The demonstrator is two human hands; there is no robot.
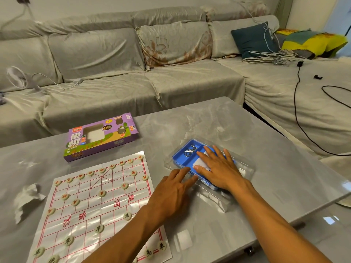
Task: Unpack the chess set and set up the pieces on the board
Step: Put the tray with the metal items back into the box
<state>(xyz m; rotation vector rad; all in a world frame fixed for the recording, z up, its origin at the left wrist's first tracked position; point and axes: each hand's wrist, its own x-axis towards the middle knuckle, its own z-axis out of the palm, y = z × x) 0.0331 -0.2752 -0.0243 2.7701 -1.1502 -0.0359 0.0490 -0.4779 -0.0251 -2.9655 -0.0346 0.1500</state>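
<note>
Right hand (220, 168) flat on blue tray (180, 157), left hand (171, 190) beside.

Both forearms bare to the frame edge; no sleeves in view. Left hand (171, 194) and right hand (218, 168) bare, five fingers each.

A long grey-covered sofa (117, 76) wraps behind and right of the glossy grey bench (256, 141). On the sofa lie a small white fan (18, 77), a dark teal cushion (253, 39) and black cables (300, 111).
</note>
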